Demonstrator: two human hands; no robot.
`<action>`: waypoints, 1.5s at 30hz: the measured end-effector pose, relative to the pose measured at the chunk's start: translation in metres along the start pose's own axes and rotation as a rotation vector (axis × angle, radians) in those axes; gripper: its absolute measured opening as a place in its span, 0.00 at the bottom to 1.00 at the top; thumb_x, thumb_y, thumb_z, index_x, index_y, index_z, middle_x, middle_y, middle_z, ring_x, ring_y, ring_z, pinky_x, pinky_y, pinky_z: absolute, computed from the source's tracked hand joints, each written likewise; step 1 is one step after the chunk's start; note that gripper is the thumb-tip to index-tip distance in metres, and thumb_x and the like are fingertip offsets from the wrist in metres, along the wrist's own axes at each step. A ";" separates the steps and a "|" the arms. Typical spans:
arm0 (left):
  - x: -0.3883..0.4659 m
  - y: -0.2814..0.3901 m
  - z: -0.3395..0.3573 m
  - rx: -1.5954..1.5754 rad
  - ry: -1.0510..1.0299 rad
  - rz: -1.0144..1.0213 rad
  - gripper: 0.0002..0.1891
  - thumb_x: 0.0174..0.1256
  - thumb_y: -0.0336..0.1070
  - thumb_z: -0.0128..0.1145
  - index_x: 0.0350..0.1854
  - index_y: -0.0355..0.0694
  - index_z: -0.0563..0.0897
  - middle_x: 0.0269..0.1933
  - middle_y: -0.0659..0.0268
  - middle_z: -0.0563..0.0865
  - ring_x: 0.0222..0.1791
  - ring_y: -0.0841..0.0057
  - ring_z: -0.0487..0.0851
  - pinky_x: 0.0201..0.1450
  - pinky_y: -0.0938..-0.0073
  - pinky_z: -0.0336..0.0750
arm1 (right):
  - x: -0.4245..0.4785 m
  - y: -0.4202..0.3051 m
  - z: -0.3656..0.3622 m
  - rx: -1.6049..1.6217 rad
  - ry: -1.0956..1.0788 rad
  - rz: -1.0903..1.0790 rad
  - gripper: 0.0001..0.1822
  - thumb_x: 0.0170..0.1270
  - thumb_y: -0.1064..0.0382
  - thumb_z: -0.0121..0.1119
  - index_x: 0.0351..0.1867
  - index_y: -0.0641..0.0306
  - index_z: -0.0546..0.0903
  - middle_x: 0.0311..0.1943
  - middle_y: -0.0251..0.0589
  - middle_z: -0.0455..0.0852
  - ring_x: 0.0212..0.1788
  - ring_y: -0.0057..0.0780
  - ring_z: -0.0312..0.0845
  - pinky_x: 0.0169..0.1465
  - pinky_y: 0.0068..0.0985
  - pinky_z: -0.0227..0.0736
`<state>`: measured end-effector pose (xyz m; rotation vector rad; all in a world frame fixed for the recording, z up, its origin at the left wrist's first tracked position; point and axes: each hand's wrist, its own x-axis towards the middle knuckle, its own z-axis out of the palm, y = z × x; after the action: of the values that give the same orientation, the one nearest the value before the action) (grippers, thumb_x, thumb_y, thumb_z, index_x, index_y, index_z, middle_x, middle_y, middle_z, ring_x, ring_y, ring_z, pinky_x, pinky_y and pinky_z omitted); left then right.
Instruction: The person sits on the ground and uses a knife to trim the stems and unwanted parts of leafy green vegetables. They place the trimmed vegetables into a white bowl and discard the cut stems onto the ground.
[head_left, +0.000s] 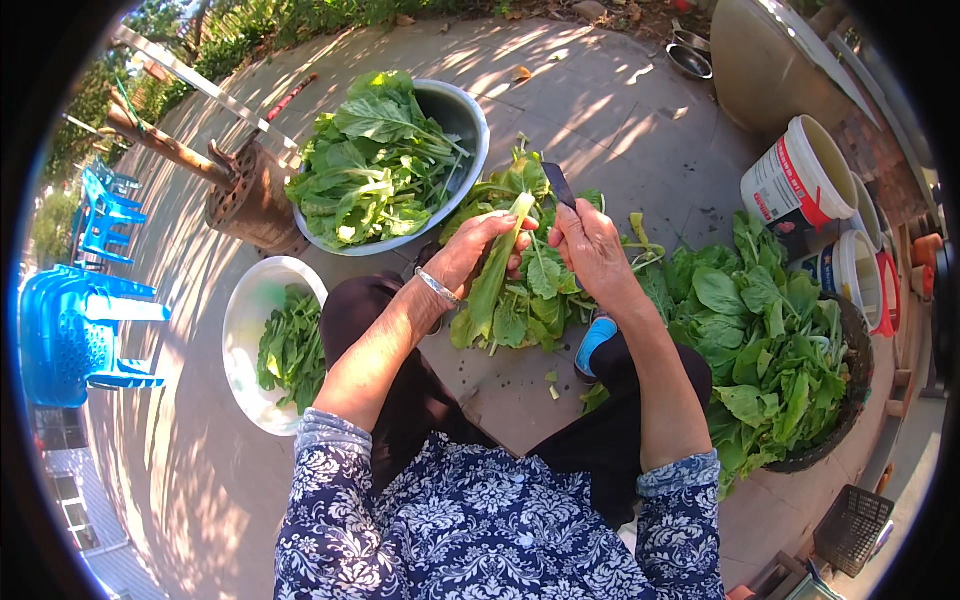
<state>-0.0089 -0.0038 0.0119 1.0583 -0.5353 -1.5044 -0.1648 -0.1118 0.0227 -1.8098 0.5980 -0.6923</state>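
Note:
My left hand (480, 247) grips a leafy green stalk (499, 274), its pale cut end pointing up and its leaf hanging down past my palm. In my right hand (592, 244) is a knife with a dark blade (559, 185), tilted up and just right of the stalk's end. Below both hands a heap of loose leaves (536, 307) lies on the paving between my feet. To the left, a large metal basin (480, 142) holds a pile of leafy greens (367, 165). A woven basket (855, 405) on the right overflows with more greens (757, 337).
A white plastic basin (244, 337) with some greens stands by my left knee. Plastic buckets (795, 172) lean at the right, near a big tan vat (765, 75). Blue plastic stools (67, 337), a rusty metal cylinder (255, 195) and a black crate (853, 529) are farther out.

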 end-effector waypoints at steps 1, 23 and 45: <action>0.001 -0.002 -0.002 -0.014 -0.013 -0.001 0.20 0.70 0.49 0.52 0.51 0.36 0.76 0.34 0.70 0.79 0.26 0.82 0.74 0.35 0.78 0.74 | -0.004 0.005 0.004 -0.113 0.077 -0.166 0.12 0.73 0.63 0.46 0.31 0.70 0.69 0.18 0.47 0.71 0.19 0.38 0.68 0.25 0.32 0.65; 0.006 -0.012 0.003 0.336 0.001 0.260 0.21 0.67 0.51 0.58 0.53 0.40 0.77 0.35 0.72 0.81 0.33 0.86 0.77 0.42 0.82 0.72 | -0.017 -0.007 0.004 -0.330 0.045 -0.111 0.13 0.72 0.61 0.46 0.30 0.69 0.70 0.21 0.58 0.76 0.28 0.61 0.75 0.29 0.46 0.67; 0.014 -0.021 0.006 0.257 0.078 0.317 0.17 0.66 0.47 0.61 0.46 0.38 0.83 0.38 0.70 0.86 0.38 0.86 0.79 0.47 0.81 0.73 | -0.026 -0.012 0.001 -0.589 -0.026 0.021 0.16 0.72 0.57 0.45 0.31 0.68 0.70 0.23 0.59 0.81 0.31 0.59 0.79 0.34 0.48 0.72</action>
<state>-0.0242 -0.0131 -0.0065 1.1619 -0.8164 -1.1327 -0.1812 -0.0892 0.0295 -2.3442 0.8651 -0.5045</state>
